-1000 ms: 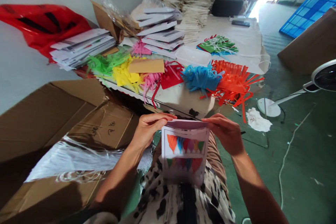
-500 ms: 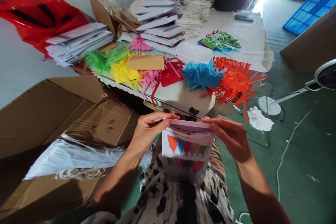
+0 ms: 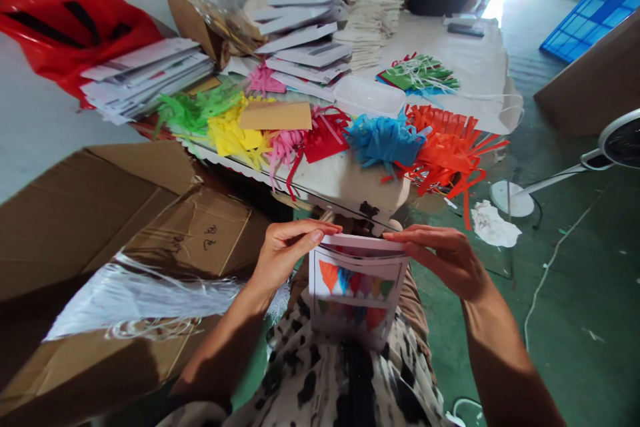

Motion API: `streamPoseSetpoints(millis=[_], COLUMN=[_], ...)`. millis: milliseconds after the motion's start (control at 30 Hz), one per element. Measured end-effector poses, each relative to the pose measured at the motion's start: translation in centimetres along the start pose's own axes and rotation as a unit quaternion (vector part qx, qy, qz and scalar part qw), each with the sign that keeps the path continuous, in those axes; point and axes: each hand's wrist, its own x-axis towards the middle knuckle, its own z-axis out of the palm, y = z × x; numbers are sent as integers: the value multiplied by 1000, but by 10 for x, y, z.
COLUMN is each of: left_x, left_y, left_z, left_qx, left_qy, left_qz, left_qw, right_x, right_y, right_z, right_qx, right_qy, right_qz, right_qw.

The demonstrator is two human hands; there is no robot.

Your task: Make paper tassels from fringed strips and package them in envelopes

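Left thumb and fingers of your left hand [image 3: 285,250] are clamped on the upper left corner of the white flat packet printed with coloured tassels [image 3: 357,300]; fingers of your right hand [image 3: 447,257] lie together along its upper right corner, thumb beneath. Packet sits at lower centre of the frame, against the black-and-white patterned garment [image 3: 310,373]. Its top band, a pale strip [image 3: 365,240], bows slightly between your grips. Advice: keep both pinches level and pull evenly outward, so the strip stays straight; press lightly, as the thin sheet would probably crease. Outward, left: brown corrugated cardboard box [image 3: 220,233], flaps splayed, with glossy white strings [image 3: 150,300] fanned over it. Upper centre: white-covered table [image 3: 325,177] bearing crinkled blue tissue fringe [image 3: 385,143], looser orange paper fringe [image 3: 447,153] trailing over the edge, and a smooth tan rectangular card [image 3: 275,115].
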Motion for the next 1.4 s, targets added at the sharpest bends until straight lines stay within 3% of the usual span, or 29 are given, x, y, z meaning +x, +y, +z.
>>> streamPoseSetpoints(millis=[200,333,433,533,667,767,867,1000,1167,1400], left_x=[2,7,15,31,55,64,66,65,67,70], left_y=[-8,5,28,53,67,64,55,48,51,58], left_z=[6,10,16,23,34,38,35,28,28,25], left_qx=[18,96,222,320,252,190,180,175,188,214], left_qy=[10,-8,-54,-136,-236,-263,-268,-279,-278,-333], left_qz=[52,121,128,85,4,-35,-17,16,25,37], left_qw=[998,988,965,934,938,945,946,944,942,918], right_x=[-4,-1,4,9,10,4,-5,-14,-15,-14], right_y=[9,4,-5,-15,-20,-10,7,19,16,8], right_z=[-2,0,2,4,15,31,50,65,64,61], right_qx=[-10,-15,-36,-53,-51,-8,38,-10,-49,-148], right_qy=[6,8,2,-1,2,76,179,253,258,210], right_qz=[-11,-13,-7,-10,-19,2,13,-44,-130,-121], right_qw=[1000,1000,999,999,999,997,983,966,956,959])
